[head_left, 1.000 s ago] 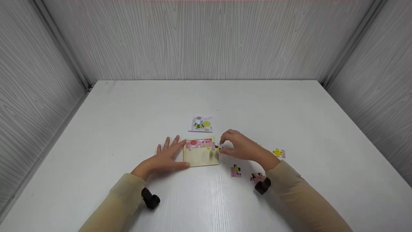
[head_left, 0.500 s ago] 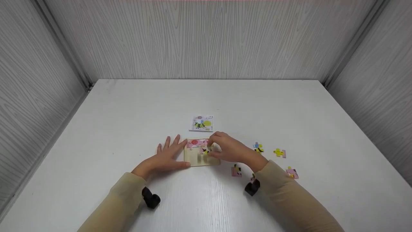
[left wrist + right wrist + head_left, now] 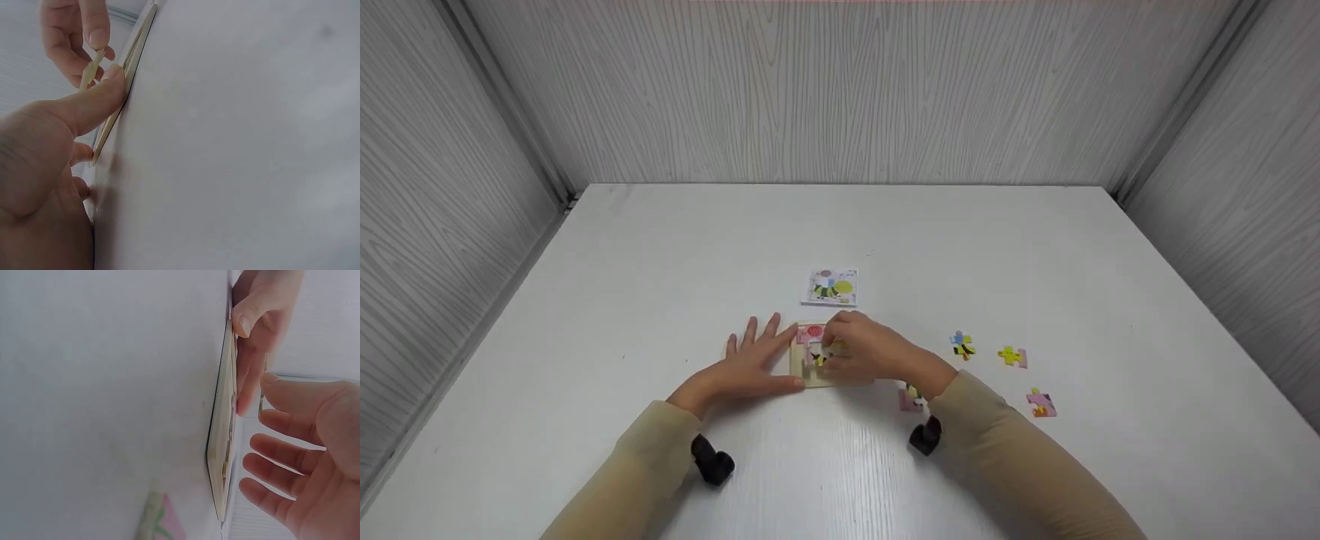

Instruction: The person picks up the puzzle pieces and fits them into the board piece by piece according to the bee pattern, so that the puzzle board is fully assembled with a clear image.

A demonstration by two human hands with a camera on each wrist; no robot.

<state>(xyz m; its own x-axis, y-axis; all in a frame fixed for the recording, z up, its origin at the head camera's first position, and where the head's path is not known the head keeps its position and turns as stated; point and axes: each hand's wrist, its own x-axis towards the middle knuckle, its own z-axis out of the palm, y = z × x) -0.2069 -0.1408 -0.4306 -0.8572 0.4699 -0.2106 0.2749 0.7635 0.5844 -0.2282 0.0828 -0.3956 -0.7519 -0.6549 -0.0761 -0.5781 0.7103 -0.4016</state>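
Note:
My right hand (image 3: 870,349) pinches a puzzle piece (image 3: 816,355) with a black-and-yellow bee part on it, between thumb and index finger. In the right wrist view that piece (image 3: 262,394) stands above the wooden puzzle board (image 3: 216,450), apart from it, while the other fingers spread loosely. My left hand (image 3: 750,367) lies at the left side of the board, fingers spread, its thumb at the near corner and its index finger at the far one. Pink pieces with a red circle (image 3: 814,331) sit in the board's top row; my right hand hides the row's right part.
Behind the board lies a picture card (image 3: 832,287) with a bee on it. To the right are loose pieces: a blue-and-yellow one (image 3: 962,345), a yellow one (image 3: 1012,356), a pink one (image 3: 1041,403) and another (image 3: 911,399) partly behind my right wrist.
My right hand has carried the pinched piece leftward from the board's right edge to over its left part. My left hand has stayed at the board's left side.

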